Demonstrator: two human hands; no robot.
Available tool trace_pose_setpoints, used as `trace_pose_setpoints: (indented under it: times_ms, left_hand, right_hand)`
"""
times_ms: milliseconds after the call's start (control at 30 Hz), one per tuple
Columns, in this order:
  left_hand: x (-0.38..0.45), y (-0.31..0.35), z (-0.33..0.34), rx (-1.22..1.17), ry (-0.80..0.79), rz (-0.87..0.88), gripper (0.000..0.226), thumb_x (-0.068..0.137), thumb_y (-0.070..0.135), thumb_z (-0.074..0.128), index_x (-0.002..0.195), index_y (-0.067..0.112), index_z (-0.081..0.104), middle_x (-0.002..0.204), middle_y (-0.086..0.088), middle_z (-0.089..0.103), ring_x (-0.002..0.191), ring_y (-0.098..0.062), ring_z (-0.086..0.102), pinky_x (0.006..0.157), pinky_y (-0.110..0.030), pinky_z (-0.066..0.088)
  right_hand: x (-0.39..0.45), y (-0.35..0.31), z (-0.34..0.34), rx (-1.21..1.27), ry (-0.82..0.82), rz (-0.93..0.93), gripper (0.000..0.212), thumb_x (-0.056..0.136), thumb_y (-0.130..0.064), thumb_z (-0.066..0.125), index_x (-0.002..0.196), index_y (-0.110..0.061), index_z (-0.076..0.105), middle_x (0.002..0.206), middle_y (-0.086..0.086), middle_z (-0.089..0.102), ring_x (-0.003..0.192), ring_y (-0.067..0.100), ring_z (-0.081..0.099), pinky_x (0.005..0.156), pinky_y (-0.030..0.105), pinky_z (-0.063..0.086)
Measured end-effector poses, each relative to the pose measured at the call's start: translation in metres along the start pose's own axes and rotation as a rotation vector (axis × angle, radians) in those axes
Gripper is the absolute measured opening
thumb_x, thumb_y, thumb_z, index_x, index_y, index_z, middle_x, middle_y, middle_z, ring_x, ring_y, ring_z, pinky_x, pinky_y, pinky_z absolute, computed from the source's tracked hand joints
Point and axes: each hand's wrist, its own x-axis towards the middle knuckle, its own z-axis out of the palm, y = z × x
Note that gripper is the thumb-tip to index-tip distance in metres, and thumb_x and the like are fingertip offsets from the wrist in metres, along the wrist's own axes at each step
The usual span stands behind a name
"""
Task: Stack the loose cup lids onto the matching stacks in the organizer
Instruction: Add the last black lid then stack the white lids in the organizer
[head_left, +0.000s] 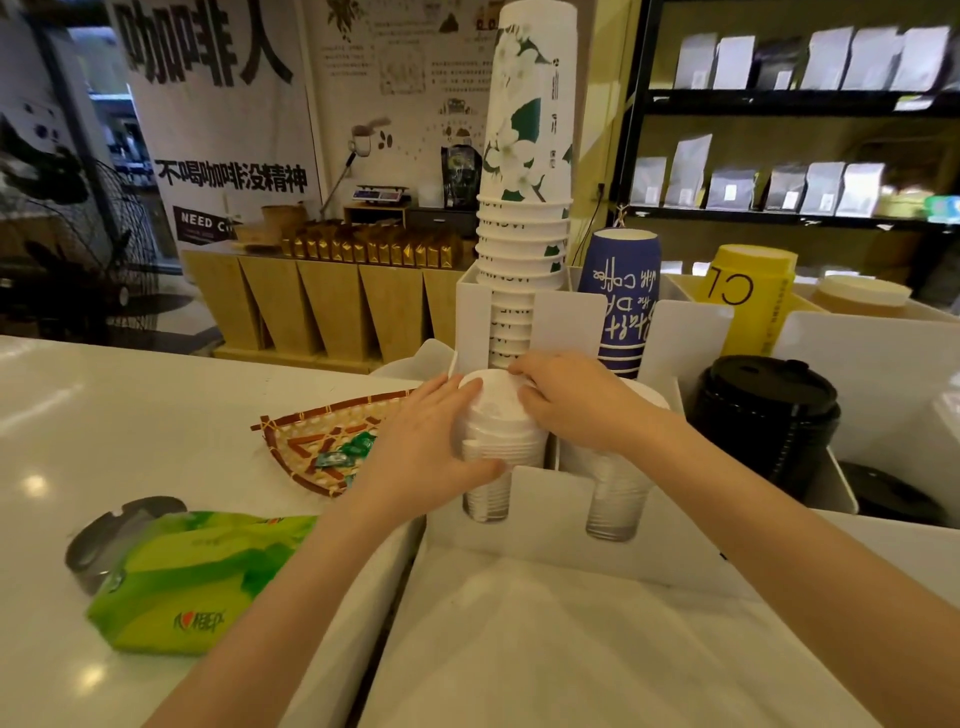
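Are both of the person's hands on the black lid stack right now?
No, both hands are on the white lid stack.

White lids (496, 410), black lids (769, 405), white organizer (566, 499)

The white counter (130, 415) carries a woven bamboo tray (311, 447) with candies, a green tissue pack (192, 577) lying over a dark lid (104, 535), and the white organizer (561, 519).

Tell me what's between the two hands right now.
In the head view, a stack of white cup lids sits between the left hand and right hand, both touching it.
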Motion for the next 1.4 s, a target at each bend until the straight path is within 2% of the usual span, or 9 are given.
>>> trace_pose_setpoints:
  times_ms: [100, 200, 400, 567, 667, 967, 1100, 1300, 1400]
  left_hand:
    - [0.0, -0.001, -0.008, -0.005, -0.098, -0.01, 0.088, 0.071, 0.036, 0.069, 0.141, 0.029, 0.016, 0.155, 0.005, 0.015, 0.142, -0.012, 0.008, 0.116, -0.04, 0.012]
    - [-0.001, 0.0, -0.01, 0.004, -0.115, 0.007, 0.09, 0.072, 0.031, 0.07, 0.141, 0.029, 0.013, 0.155, 0.005, 0.011, 0.142, -0.012, 0.006, 0.116, -0.038, 0.01]
    - [-0.002, -0.002, -0.009, -0.011, -0.108, 0.039, 0.086, 0.076, 0.036, 0.065, 0.142, 0.029, 0.01, 0.155, 0.007, 0.008, 0.142, -0.009, 0.002, 0.115, -0.036, 0.008]
    - [-0.003, 0.0, -0.012, -0.054, -0.053, 0.022, 0.078, 0.075, 0.037, 0.065, 0.139, 0.03, 0.022, 0.154, 0.007, 0.017, 0.141, -0.01, 0.011, 0.114, -0.037, 0.011]
    - [-0.006, 0.004, -0.01, 0.024, 0.031, 0.025, 0.077, 0.072, 0.045, 0.066, 0.137, 0.028, 0.029, 0.151, 0.006, 0.025, 0.14, -0.012, 0.019, 0.113, -0.037, 0.016]
    - [-0.007, 0.008, -0.006, 0.147, 0.032, -0.01, 0.079, 0.069, 0.05, 0.066, 0.136, 0.029, 0.03, 0.151, 0.004, 0.027, 0.139, -0.015, 0.022, 0.113, -0.039, 0.017]
    - [-0.009, 0.005, -0.008, 0.148, -0.003, 0.012, 0.081, 0.07, 0.049, 0.066, 0.137, 0.029, 0.025, 0.153, 0.003, 0.022, 0.141, -0.015, 0.017, 0.114, -0.038, 0.015]
    - [-0.007, -0.001, -0.005, 0.178, -0.041, 0.042, 0.089, 0.071, 0.047, 0.066, 0.14, 0.029, 0.015, 0.156, 0.003, 0.002, 0.142, -0.013, -0.006, 0.115, -0.039, 0.004]
    - [-0.008, 0.0, -0.004, 0.209, -0.038, 0.063, 0.091, 0.072, 0.047, 0.065, 0.141, 0.025, 0.011, 0.156, 0.004, 0.002, 0.142, -0.012, -0.006, 0.114, -0.036, 0.002]
  right_hand:
    - [0.002, -0.002, 0.001, -0.078, 0.025, -0.018, 0.034, 0.091, -0.023, 0.034, 0.117, -0.011, 0.052, 0.119, 0.013, 0.059, 0.108, 0.031, 0.052, 0.093, 0.049, 0.043]
    - [0.004, -0.003, 0.001, -0.092, 0.015, -0.018, 0.034, 0.092, -0.021, 0.034, 0.119, -0.012, 0.051, 0.121, 0.013, 0.058, 0.111, 0.031, 0.051, 0.095, 0.049, 0.041]
    - [0.01, -0.005, 0.003, -0.071, 0.004, -0.011, 0.031, 0.09, -0.014, 0.039, 0.116, -0.008, 0.054, 0.117, 0.015, 0.061, 0.106, 0.032, 0.055, 0.093, 0.048, 0.044]
    - [0.014, -0.003, 0.004, -0.044, 0.02, -0.02, 0.031, 0.087, -0.008, 0.043, 0.115, -0.01, 0.057, 0.115, 0.014, 0.062, 0.105, 0.032, 0.055, 0.091, 0.048, 0.045]
    - [0.015, -0.004, 0.004, -0.07, 0.037, -0.027, 0.033, 0.087, -0.007, 0.043, 0.116, -0.013, 0.056, 0.116, 0.012, 0.061, 0.106, 0.031, 0.055, 0.092, 0.049, 0.044]
    - [0.008, -0.009, 0.012, -0.23, 0.159, -0.077, 0.03, 0.09, -0.015, 0.039, 0.117, -0.018, 0.052, 0.115, 0.004, 0.061, 0.105, 0.027, 0.054, 0.088, 0.042, 0.035]
    - [0.006, -0.013, 0.011, -0.22, 0.128, -0.066, 0.031, 0.091, -0.017, 0.036, 0.118, -0.016, 0.052, 0.115, 0.006, 0.059, 0.105, 0.027, 0.052, 0.089, 0.041, 0.035]
    - [0.003, -0.015, 0.012, -0.247, 0.102, -0.031, 0.032, 0.092, -0.019, 0.034, 0.119, -0.014, 0.051, 0.119, 0.008, 0.057, 0.11, 0.027, 0.05, 0.092, 0.041, 0.034]
    - [0.002, -0.017, 0.01, -0.256, 0.077, -0.025, 0.03, 0.092, -0.019, 0.034, 0.116, -0.014, 0.053, 0.117, 0.008, 0.059, 0.107, 0.028, 0.052, 0.09, 0.041, 0.035]
